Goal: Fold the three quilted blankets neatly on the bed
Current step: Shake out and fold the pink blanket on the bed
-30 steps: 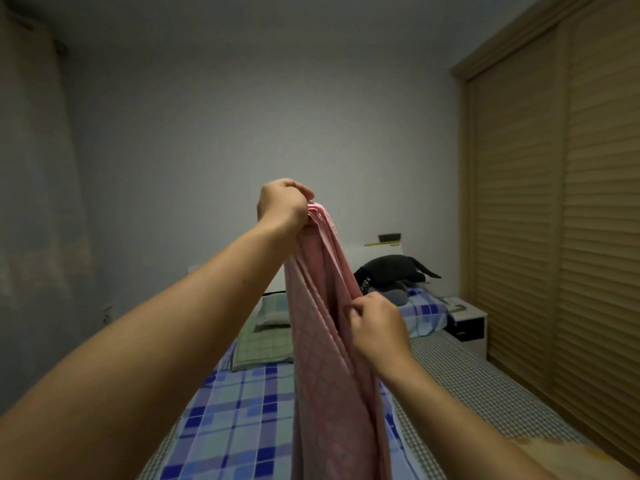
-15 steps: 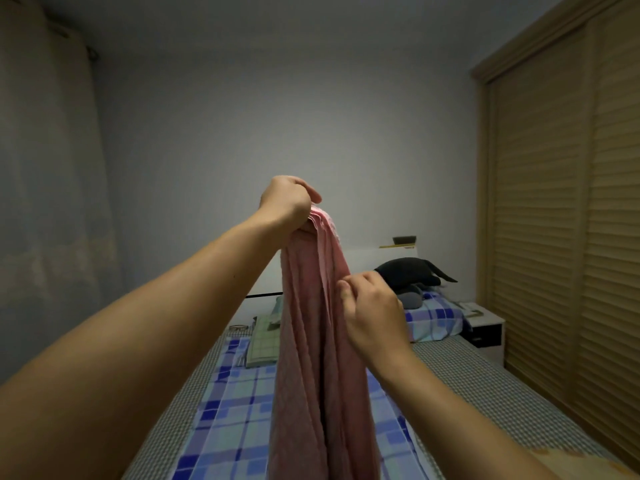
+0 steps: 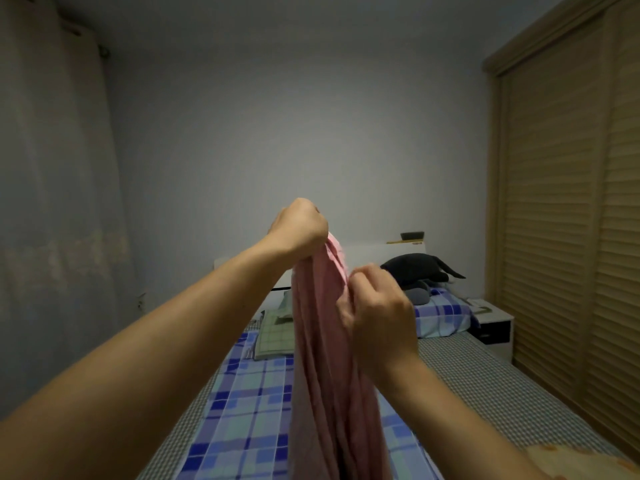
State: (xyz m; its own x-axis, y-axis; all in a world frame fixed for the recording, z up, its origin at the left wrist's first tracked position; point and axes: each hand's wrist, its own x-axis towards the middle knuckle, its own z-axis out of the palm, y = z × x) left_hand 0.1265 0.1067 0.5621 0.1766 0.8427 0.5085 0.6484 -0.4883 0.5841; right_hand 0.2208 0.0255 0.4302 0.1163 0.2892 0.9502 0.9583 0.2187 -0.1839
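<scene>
A pink quilted blanket [image 3: 325, 358] hangs bunched in long folds in front of me, above the bed. My left hand [image 3: 299, 228] grips its top edge, raised highest. Slightly lower and to the right, my right hand [image 3: 375, 306] pinches the blanket's right edge. A blue checked blanket [image 3: 242, 417] lies spread on the bed beneath. A green checked blanket [image 3: 273, 334] lies folded near the head of the bed. A yellowish cloth [image 3: 585, 462] shows at the bottom right corner.
The bed's grey checked sheet [image 3: 485, 382] runs away from me to a white headboard [image 3: 367, 252]. A dark plush toy [image 3: 415, 270] rests on a blue checked pillow [image 3: 440, 315]. A white nightstand [image 3: 491, 318] and a slatted wardrobe [image 3: 568, 220] stand on the right, a curtain [image 3: 52, 202] on the left.
My right hand has slid up the blanket's right edge toward my left hand. The view has shifted left, showing more curtain.
</scene>
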